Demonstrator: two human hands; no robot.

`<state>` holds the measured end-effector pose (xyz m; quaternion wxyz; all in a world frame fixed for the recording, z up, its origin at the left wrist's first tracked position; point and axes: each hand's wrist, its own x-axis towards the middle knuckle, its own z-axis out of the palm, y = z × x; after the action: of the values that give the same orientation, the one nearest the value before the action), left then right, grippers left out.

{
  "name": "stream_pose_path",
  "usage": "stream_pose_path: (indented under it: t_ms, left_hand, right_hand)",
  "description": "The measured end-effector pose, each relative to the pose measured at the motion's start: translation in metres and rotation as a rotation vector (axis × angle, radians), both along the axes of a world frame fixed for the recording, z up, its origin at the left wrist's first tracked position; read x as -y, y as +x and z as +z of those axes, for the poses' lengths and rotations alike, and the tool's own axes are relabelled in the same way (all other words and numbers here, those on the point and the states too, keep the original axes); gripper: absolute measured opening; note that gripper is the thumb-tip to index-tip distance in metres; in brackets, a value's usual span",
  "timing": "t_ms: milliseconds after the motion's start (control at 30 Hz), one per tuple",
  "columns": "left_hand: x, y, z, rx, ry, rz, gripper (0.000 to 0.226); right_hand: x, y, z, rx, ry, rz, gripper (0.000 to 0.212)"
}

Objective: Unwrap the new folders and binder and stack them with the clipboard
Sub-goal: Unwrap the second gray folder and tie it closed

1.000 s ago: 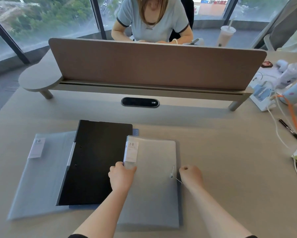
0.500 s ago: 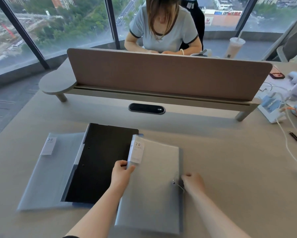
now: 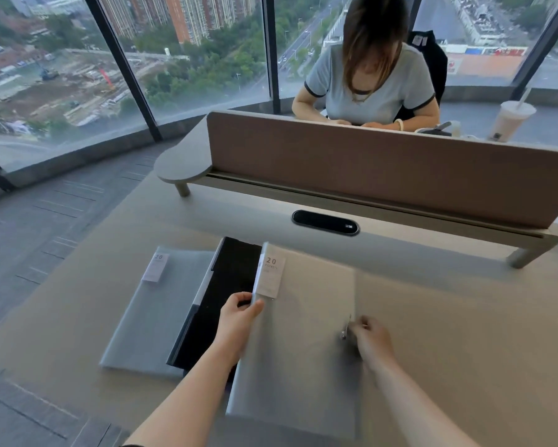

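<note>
A translucent grey folder with a white "20" label lies in front of me on the desk, still in clear wrapping. My left hand grips its left edge, thumb on top. My right hand pinches something small and metallic at the folder's right edge; what it is I cannot tell. A black binder lies left of the folder, partly under it. A second grey folder with a "20" label lies further left, under the binder's edge.
A brown divider screen on a raised shelf crosses the desk ahead, with a black cable port below it. A person sits behind it. A lidded drink cup stands at the far right. The desk's left edge drops to the floor.
The view has swung left and up. My left hand has slid along the folder's left edge, raising it slightly. My right hand has closed on the small metal thing at the right edge.
</note>
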<state>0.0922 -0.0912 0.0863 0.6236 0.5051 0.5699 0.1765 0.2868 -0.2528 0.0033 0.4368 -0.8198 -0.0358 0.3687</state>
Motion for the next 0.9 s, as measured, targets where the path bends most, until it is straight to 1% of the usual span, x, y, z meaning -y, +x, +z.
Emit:
stream_pose_path:
  t_ms: [33,100,133,267,367,433,533,667,800,900]
  left_hand:
    - [-0.006,-0.006,0.001,0.003,0.010,0.017,0.022]
    - [-0.025,-0.024,0.006,0.015,0.036,0.062,0.020]
    - [-0.033,-0.032,0.008,0.022,0.048,0.082,0.019]
    - [-0.079,-0.075,0.008,0.001,0.095,0.123,0.020]
    - [-0.114,-0.109,0.004,0.003,0.103,0.154,0.014]
    - [-0.139,-0.132,-0.002,-0.004,0.104,0.170,0.015]
    - [-0.169,-0.158,-0.008,-0.021,0.109,0.182,0.015]
    - [-0.201,-0.188,-0.030,-0.059,0.094,0.167,0.025]
    - [-0.225,-0.206,-0.047,-0.077,0.062,0.163,0.030]
    - [-0.237,-0.213,-0.057,-0.082,0.047,0.153,0.034]
  right_hand:
    - [-0.009,-0.005,0.008,0.005,0.014,0.006,0.025]
    - [-0.032,-0.021,0.025,0.037,0.046,0.038,0.007]
    - [-0.042,-0.026,0.027,0.044,0.055,0.052,0.006]
    - [-0.088,-0.063,0.034,0.090,0.054,0.131,0.016]
    - [-0.122,-0.099,0.053,0.088,0.041,0.192,0.009]
    - [-0.147,-0.123,0.060,0.055,0.042,0.227,0.006]
    - [-0.177,-0.148,0.061,0.035,0.039,0.264,0.014]
    - [-0.210,-0.176,0.058,-0.016,0.043,0.277,0.024]
    - [-0.233,-0.195,0.055,-0.083,0.055,0.258,0.037]
    - [-0.245,-0.202,0.054,-0.141,0.081,0.235,0.041]
